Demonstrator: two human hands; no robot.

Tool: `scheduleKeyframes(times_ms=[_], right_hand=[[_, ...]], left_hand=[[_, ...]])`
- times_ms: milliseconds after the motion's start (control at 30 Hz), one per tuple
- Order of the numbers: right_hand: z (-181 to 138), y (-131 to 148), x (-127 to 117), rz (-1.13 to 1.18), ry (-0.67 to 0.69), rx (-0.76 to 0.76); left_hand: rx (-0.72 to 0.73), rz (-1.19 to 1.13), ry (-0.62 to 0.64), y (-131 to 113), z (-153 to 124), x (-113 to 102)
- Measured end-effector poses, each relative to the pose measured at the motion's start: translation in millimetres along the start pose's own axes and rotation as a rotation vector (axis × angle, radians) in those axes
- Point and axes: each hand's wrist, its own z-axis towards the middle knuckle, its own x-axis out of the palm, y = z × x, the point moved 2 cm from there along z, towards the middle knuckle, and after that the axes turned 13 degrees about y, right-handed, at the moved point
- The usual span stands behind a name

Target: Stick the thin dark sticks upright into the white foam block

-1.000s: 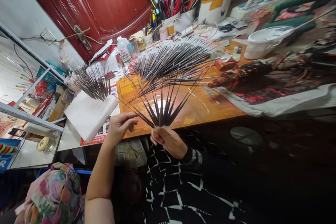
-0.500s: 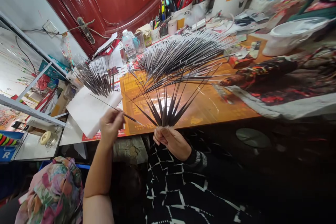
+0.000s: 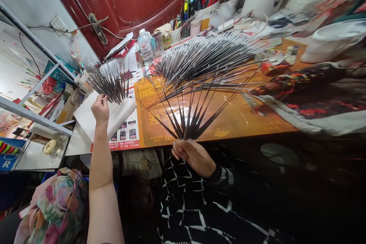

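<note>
My right hand (image 3: 194, 157) is closed round the lower ends of a fan of thin dark tapered sticks (image 3: 187, 122), which spread upward over the table's front edge. My left hand (image 3: 100, 109) is pinched at the near left end of a row of similar dark sticks (image 3: 110, 84). These lean side by side with their thicker ends on a white padded block (image 3: 121, 116). A thin dark stick seems to be between the left fingertips, but it blends with the row behind it.
A large pile of grey and dark sticks (image 3: 200, 59) lies across the orange tabletop (image 3: 223, 118). Behind are a water bottle (image 3: 145, 47), a glass (image 3: 157, 44) and cups of pens and coloured rods. A white bowl (image 3: 328, 42) and a stained cloth (image 3: 317, 99) are at right.
My left hand has moved up and left, carrying a thin dark stick from beside the fan to the row on the white block. My right hand keeps its hold on the fan.
</note>
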Motion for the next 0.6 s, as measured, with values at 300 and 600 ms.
scheduleKeyframes(times_ms=[300,600], right_hand=[[0,1,-1,-0.002,0.032,-0.012],[1,2,1,0.012,0.034,-0.012]], left_hand=[[-0.048,0.043,-0.048,8,5,1],[-0.045,0.025,0.014,15,-1,20]])
